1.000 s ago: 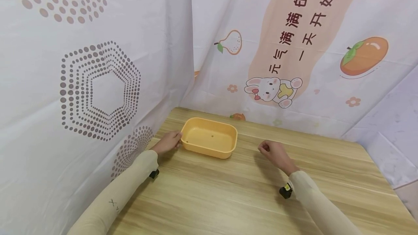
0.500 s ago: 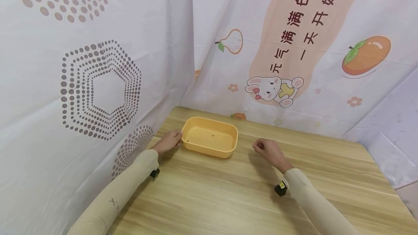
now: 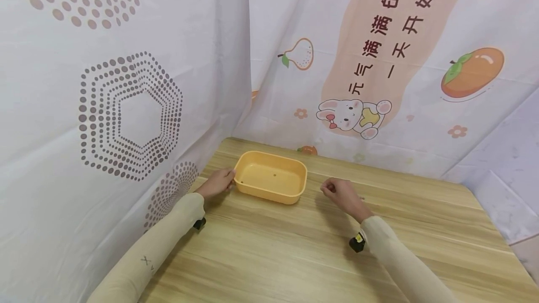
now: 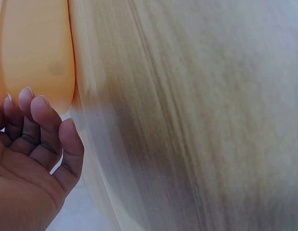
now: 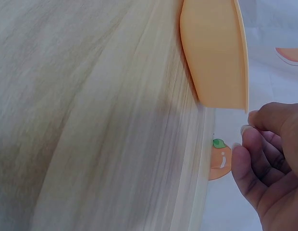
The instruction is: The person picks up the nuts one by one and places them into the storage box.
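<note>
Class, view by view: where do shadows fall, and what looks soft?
Head: bright, fairly sharp, a soft shadow beside the right hand on the table; left wrist: dimmer, table grain smeared, a shadow across it; right wrist: table soft at left, the basket clearer.

- Flat, light-brown wood-grain tabletop (image 3: 261, 251): below left hand (image 3: 216, 183) and right hand (image 3: 346, 197).
- White hanging cloth with brown dotted hexagons (image 3: 139, 120): left of left hand.
- White hanging cloth with fruit print (image 3: 379, 74): beyond both hands.
</note>
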Tool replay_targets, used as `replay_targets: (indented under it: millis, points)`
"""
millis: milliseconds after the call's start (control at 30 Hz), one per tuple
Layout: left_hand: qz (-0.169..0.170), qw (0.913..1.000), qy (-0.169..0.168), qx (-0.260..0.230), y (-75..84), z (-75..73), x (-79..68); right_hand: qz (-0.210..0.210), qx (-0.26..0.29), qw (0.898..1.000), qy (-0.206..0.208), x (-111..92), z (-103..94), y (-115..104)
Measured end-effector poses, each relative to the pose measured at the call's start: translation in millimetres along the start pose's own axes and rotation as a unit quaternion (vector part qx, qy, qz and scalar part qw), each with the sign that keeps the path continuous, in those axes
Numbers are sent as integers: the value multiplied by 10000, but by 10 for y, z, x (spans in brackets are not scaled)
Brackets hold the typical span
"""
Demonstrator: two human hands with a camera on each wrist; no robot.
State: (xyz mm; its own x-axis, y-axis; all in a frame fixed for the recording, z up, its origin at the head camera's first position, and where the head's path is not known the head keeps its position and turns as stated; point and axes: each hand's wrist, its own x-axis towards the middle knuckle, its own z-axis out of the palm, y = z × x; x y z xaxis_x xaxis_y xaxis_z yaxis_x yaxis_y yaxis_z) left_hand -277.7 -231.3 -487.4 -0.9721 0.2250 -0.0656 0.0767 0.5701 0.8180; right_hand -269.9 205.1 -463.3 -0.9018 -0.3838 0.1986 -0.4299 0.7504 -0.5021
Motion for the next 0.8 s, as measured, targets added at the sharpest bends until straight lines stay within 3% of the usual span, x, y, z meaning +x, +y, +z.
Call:
replay_targets:
  millis: [800]
  points:
    - [130,9999,-64,-78,14,-4,-28,-163,135,9998,5,72,83,-177]
